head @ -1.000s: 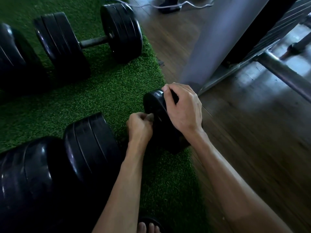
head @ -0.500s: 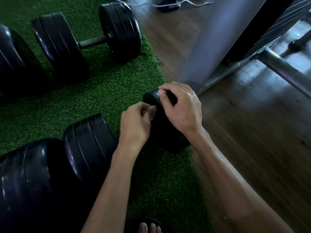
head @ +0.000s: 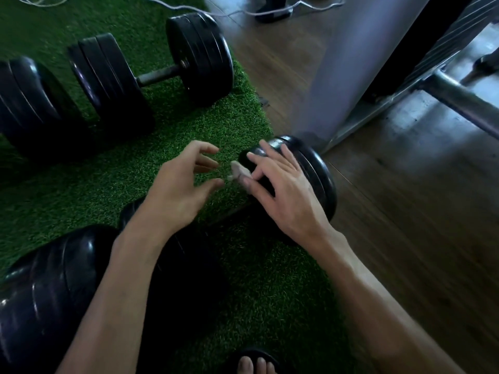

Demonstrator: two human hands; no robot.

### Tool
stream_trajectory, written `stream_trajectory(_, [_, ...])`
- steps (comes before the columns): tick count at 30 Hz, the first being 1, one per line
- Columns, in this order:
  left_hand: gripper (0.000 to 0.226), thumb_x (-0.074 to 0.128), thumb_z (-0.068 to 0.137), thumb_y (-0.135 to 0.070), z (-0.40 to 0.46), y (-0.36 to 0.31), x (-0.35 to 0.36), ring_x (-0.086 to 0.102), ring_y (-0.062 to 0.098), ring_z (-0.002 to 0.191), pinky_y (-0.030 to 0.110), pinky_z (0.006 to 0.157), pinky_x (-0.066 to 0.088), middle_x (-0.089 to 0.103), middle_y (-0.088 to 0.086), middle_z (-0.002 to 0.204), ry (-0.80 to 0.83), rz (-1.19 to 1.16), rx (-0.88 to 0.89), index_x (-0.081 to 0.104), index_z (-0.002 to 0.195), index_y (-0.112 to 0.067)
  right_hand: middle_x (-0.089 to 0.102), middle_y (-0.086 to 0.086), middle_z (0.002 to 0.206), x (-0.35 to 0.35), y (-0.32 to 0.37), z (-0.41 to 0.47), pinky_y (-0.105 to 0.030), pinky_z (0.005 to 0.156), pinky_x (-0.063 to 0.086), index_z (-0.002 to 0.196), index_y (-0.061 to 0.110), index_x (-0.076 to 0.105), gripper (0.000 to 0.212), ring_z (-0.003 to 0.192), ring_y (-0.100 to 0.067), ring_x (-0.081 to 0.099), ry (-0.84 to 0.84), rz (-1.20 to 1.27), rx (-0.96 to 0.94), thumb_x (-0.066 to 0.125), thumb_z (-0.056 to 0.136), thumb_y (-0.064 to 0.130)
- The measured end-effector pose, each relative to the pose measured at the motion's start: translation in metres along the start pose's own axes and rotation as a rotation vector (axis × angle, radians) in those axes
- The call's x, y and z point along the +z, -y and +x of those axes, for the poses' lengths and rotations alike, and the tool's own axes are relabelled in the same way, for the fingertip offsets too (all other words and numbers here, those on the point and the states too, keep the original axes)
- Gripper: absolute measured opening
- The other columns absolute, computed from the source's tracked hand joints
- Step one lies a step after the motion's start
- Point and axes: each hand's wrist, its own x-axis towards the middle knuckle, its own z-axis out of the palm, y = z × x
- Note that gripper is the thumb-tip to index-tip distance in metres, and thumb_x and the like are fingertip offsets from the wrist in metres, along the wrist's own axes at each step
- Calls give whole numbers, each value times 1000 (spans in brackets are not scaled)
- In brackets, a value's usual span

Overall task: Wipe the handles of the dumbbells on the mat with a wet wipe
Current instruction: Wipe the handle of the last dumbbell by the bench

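Note:
The near dumbbell lies across the green mat; its right plate sits at the mat's edge and its handle shows as a dark bar between my arms. My right hand rests over that plate with fingers spread and pinches a small whitish wet wipe between thumb and a fingertip. Just left of the wipe, my left hand hovers above the mat, fingers loosely curved, holding nothing. A second dumbbell with a bare metal handle lies farther back.
More black plates sit at far left and bottom left. A grey machine post and its steel base bar stand on the wooden floor at right. A cable trails along the top. My sandalled toes show at the bottom.
My left hand has let go of the handle and lifted away, opening. The wipe is now at my right hand's fingertips, and the right hand has loosened its grip on the plate.

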Motion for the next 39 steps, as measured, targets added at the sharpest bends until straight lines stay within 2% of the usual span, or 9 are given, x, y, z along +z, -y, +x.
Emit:
stream_trajectory(3, [37, 73, 88, -23, -2, 14, -4, 62, 16, 116, 48, 109, 43, 68, -6, 120, -66, 189, 6, 62, 123, -26, 67, -15, 132, 14, 15, -10, -43, 118, 38, 97, 8, 58, 14, 134, -27, 56, 47, -71, -82, 56, 104, 21])
stream_trajectory(5, [26, 67, 93, -28, -2, 16, -3, 64, 17, 111, 50, 105, 45, 69, -9, 114, -68, 195, -20, 65, 118, -27, 71, -9, 116, 24, 22, -15, -50, 85, 56, 101, 16, 49, 14, 99, -29, 70, 174, -63, -24, 49, 107, 28])
stream_trajectory(8, [18, 62, 97, -28, -2, 17, -2, 65, 16, 103, 45, 96, 52, 68, -11, 103, -51, 167, -60, 67, 115, -28, 64, -3, 85, 32, 21, -20, -51, 60, 51, 95, 23, 32, 19, 67, -27, 59, 342, 23, 189, 39, 108, 34])
stream_trajectory(11, [17, 60, 98, -28, -2, 21, -2, 64, 14, 99, 45, 91, 54, 68, -13, 101, -61, 165, -70, 68, 113, -31, 72, -5, 97, 42, 9, -21, -46, 87, 54, 110, 23, 42, 5, 83, -29, 66, 319, 39, 204, 37, 109, 26])
stream_trajectory(14, [15, 61, 98, -29, -2, 25, -1, 66, 14, 93, 45, 86, 55, 68, -15, 97, -101, 151, -67, 69, 109, -33, 64, -1, 139, 59, 0, -21, -28, 120, 17, 143, 16, 51, 38, 131, -21, 55, 356, -15, 125, 41, 106, 17])
stream_trajectory(19, [12, 60, 97, -30, -3, 26, -1, 65, 15, 89, 44, 84, 55, 66, -14, 91, -171, 148, -86, 69, 106, -30, 75, -1, 115, 72, -8, -25, -39, 112, 32, 117, 16, 74, 25, 112, -19, 67, 221, 85, -12, 60, 96, 14])
stream_trajectory(27, [13, 60, 97, -32, -4, 24, -1, 65, 14, 86, 44, 83, 56, 67, -16, 89, -168, 147, -95, 70, 104, -31, 76, -8, 104, 70, -5, -13, -45, 90, 50, 113, 4, 73, 28, 97, -25, 68, 349, 203, -53, 55, 100, 21])
stream_trajectory(31, [14, 59, 98, -36, -4, 23, -1, 64, 13, 88, 44, 85, 55, 62, -22, 86, -157, 170, -103, 70, 106, -32, 77, -3, 111, 73, 2, -8, -41, 104, 43, 115, 10, 74, 44, 103, -20, 70, 418, 127, -64, 42, 101, 38])
stream_trajectory(39, [19, 53, 99, -43, -7, 21, 0, 61, 11, 88, 34, 76, 49, 62, -21, 92, -150, 253, -117, 67, 109, -35, 76, 1, 113, 58, -10, 4, -20, 89, 53, 115, 14, 73, 22, 103, -10, 71, 337, 229, 99, 55, 103, 12])
